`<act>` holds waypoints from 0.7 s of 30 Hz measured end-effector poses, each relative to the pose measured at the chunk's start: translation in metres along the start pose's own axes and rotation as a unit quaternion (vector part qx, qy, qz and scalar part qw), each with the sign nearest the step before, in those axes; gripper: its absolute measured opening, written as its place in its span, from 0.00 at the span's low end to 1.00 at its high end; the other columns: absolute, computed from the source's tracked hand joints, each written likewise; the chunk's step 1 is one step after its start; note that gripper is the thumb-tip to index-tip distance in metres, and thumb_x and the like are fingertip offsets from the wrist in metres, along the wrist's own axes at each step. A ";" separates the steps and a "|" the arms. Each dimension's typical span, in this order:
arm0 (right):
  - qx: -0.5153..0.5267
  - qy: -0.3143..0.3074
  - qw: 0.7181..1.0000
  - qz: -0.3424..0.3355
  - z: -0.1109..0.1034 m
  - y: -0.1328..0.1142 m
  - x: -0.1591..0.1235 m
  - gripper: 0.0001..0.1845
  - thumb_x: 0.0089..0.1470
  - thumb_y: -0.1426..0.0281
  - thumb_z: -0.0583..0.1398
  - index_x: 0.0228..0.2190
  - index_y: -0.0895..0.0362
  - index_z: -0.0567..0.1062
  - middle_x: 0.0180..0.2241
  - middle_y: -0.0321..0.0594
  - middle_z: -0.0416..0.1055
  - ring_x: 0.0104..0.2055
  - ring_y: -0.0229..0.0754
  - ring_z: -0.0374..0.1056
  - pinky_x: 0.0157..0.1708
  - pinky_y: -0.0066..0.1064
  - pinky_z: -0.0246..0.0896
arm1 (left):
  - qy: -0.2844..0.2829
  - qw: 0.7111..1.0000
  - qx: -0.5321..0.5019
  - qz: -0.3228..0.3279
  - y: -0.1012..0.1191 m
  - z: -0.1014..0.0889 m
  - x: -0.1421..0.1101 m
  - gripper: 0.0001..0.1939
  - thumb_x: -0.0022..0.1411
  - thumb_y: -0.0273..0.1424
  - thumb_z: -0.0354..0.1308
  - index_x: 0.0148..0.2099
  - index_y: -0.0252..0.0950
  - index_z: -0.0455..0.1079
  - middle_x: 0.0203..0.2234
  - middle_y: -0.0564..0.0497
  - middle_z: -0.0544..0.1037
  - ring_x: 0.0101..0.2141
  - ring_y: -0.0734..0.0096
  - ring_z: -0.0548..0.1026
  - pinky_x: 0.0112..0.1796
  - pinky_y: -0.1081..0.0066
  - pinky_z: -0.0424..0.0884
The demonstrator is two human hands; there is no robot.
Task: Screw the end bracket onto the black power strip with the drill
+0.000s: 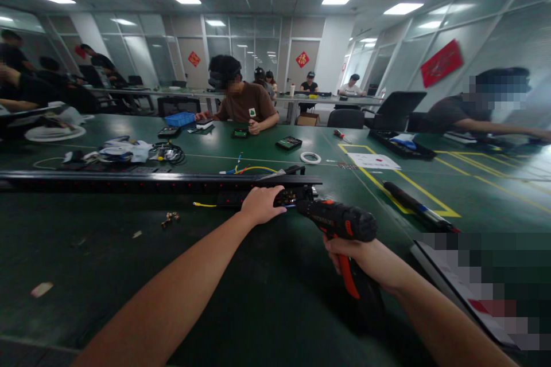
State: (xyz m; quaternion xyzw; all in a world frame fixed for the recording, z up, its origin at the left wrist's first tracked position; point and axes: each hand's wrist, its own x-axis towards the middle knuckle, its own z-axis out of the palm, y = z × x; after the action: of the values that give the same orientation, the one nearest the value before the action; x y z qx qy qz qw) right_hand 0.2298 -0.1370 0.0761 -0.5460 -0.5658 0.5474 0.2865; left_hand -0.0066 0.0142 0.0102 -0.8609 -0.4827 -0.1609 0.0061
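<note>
A long black metal rail (129,183) with small red marks lies across the table in front of me. My left hand (260,205) is closed over a shorter black housing (230,198) at the rail's right end, thumb on the near side. Small brass-coloured parts and wires show in the housing just right of my fingers. My right hand (361,258) is wrapped round the grip of a black and red cordless drill (340,221). The drill's nose points left at the housing's open end; its tip is too dark to tell whether it touches.
Loose brass screws (170,218) lie left of my left arm. Yellow and blue wires (253,169) rise behind the rail. A white tape roll (310,157), a paper sheet (373,161) and a black pen-shaped electric screwdriver (417,206) lie farther right. A co-worker (253,100) sits opposite.
</note>
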 end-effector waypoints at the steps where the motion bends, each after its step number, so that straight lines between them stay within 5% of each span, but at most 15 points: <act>1: -0.001 -0.001 1.000 -0.001 0.000 0.000 0.000 0.10 0.48 0.62 0.64 0.28 0.56 0.73 0.22 0.34 0.70 0.25 0.41 0.69 0.29 0.33 0.65 | 0.000 1.000 -0.001 0.000 0.000 0.000 0.000 0.35 0.63 0.51 0.62 0.67 0.42 0.63 0.55 0.44 0.78 0.53 0.50 0.77 0.54 0.55 0.68; 21: -0.002 0.000 1.000 0.003 0.001 -0.003 -0.001 0.11 0.46 0.61 0.64 0.28 0.56 0.73 0.21 0.34 0.70 0.25 0.42 0.69 0.28 0.34 0.65 | 0.007 1.000 -0.001 0.006 -0.002 0.003 0.000 0.35 0.64 0.51 0.61 0.67 0.42 0.63 0.55 0.44 0.78 0.53 0.50 0.76 0.55 0.55 0.68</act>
State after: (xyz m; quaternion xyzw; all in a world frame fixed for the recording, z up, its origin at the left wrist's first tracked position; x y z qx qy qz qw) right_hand 0.2280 -0.1375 0.0783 -0.5480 -0.5654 0.5472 0.2838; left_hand -0.0069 0.0159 0.0071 -0.8624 -0.4776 -0.1672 0.0095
